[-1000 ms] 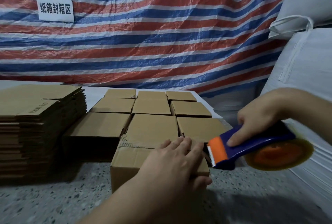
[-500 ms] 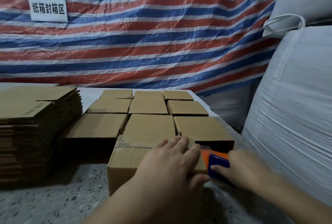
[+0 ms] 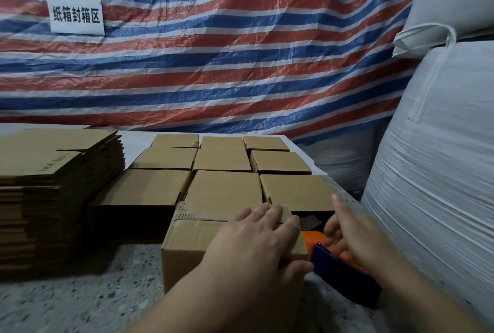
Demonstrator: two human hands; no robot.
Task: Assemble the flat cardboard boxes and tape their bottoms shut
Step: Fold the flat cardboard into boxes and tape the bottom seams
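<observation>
We see the near box at 6 o'clock on the speckled worktop, clear tape along its top seam; the left hand lies flat and spread on its top, thumb down the near right corner; the right hand grips the blue-and-orange tape dispenser at 4 o'clock, its orange head touching the box's right edge; nine finished boxes sit in rows just behind, at 12; a stack of flat cardboard stands at 9; a striped tarp hangs behind, white sacks at 3.
</observation>
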